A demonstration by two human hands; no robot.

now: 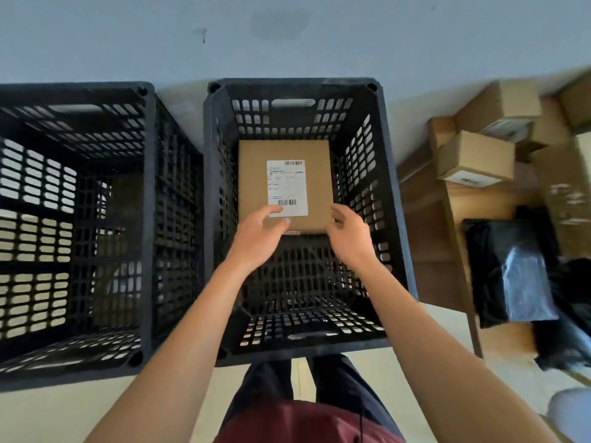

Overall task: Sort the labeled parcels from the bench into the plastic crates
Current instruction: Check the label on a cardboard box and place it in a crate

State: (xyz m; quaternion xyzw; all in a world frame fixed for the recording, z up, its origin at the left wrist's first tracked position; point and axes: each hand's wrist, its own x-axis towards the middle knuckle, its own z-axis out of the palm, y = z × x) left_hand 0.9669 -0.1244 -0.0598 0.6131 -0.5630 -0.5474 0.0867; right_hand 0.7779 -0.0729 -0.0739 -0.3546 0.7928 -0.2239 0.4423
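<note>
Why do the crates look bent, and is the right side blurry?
Head view: the wide-angle lens bows the crate walls outward; the boxes and black bag at right are smeared, while the parcel label near the hands stays fairly sharp.

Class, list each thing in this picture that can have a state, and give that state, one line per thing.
Middle crate: upright, open-topped, holds one box.
Left crate: upright, contents unclear.
Labeled box: in the middle crate, label up.
Left hand: fingers loosely curled at the box's near edge, grip unclear.
Right hand: loosely curled by the box's near corner, grip unclear.
Bench boxes: closed, stacked unevenly.
Black bag: lying on the bench.
</note>
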